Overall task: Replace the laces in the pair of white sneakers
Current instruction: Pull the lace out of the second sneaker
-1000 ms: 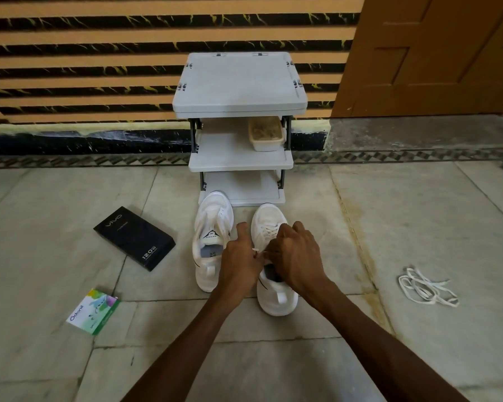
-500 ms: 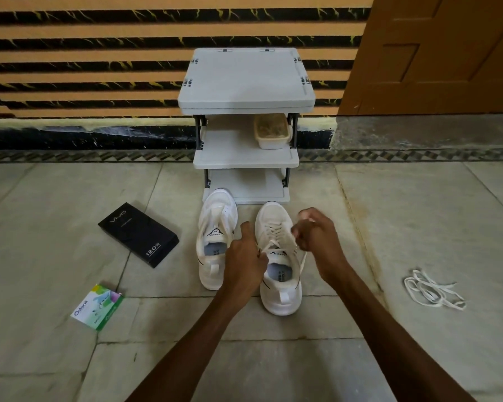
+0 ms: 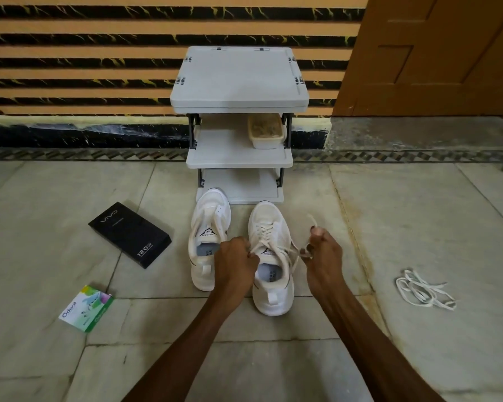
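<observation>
Blurred lace end point(image 3: 312, 221) above right hand point(image 3: 323, 255); door point(image 3: 433, 53) cut off by right edge; tub point(image 3: 266, 132) contents unclear

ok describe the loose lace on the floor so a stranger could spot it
Start at the brown door on the right and drop to the tiled floor. Right of the right sneaker lies the loose lace, a flat white tangle. Unlike the threaded lace in that sneaker, it lies alone.

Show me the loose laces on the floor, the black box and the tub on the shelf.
loose laces point(image 3: 423, 291), head view, middle of the tangle
black box point(image 3: 129, 235), head view, centre of its top face
tub point(image 3: 264, 144), head view, its pale front wall
</observation>
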The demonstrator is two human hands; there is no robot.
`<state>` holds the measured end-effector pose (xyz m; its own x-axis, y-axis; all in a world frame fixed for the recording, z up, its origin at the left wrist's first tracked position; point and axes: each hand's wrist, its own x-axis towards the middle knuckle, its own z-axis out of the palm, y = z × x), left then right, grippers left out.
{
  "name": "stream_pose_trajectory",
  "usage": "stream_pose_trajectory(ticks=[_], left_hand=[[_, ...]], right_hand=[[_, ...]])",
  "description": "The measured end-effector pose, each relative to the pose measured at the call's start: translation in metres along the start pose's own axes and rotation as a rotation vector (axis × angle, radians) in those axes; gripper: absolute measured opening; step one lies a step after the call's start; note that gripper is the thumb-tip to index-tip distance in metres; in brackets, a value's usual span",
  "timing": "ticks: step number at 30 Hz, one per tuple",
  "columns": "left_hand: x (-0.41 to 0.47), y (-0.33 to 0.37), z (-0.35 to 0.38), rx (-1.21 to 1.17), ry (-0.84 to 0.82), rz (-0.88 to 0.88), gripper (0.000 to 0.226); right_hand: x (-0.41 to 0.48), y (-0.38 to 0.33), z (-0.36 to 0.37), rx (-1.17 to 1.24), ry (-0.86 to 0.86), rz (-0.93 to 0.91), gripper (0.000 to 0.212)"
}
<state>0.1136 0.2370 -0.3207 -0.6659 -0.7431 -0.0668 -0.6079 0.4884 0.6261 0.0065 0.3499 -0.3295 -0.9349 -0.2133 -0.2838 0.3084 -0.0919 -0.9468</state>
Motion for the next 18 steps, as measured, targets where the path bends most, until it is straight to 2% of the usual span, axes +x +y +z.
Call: stream_pose_trajectory(ticks=[1, 2, 5, 8, 10, 13, 15, 18], left_hand=[[0.000, -0.002, 0.000, 0.003, 0.012, 0.008, 0.006], [-0.001, -0.003, 0.002, -0.008, 0.017, 0.022, 0.007], [-0.004, -0.002, 0.006, 0.030, 0.012, 0.078, 0.027], [-0.006, 0.003, 0.013, 0.088, 0.054, 0.216, 0.043], [-0.004, 0.005, 0.016, 0.065, 0.038, 0.307, 0.043], [0.003, 0.002, 0.016, 0.172, 0.015, 0.382, 0.030], [0.008, 0.001, 0.018, 0.312, 0.036, 0.449, 0.026], [0.012, 0.000, 0.022, 0.509, 0.045, 0.590, 0.027]], right_hand=[[0.004, -0.004, -0.001, 0.078, 0.019, 0.072, 0.020], [0.007, -0.008, 0.000, 0.026, -0.007, 0.076, 0.017], [0.010, -0.011, 0.007, -0.314, -0.139, -0.039, 0.012], [0.008, -0.007, 0.006, -0.857, -0.132, -0.356, 0.026], [0.001, -0.005, 0.001, -1.028, -0.096, -0.515, 0.019], [-0.011, 0.004, -0.004, -1.156, -0.129, -0.558, 0.008], [-0.013, 0.007, -0.005, -1.203, -0.167, -0.477, 0.012], [-0.012, 0.011, -0.006, -1.172, -0.154, -0.465, 0.016]])
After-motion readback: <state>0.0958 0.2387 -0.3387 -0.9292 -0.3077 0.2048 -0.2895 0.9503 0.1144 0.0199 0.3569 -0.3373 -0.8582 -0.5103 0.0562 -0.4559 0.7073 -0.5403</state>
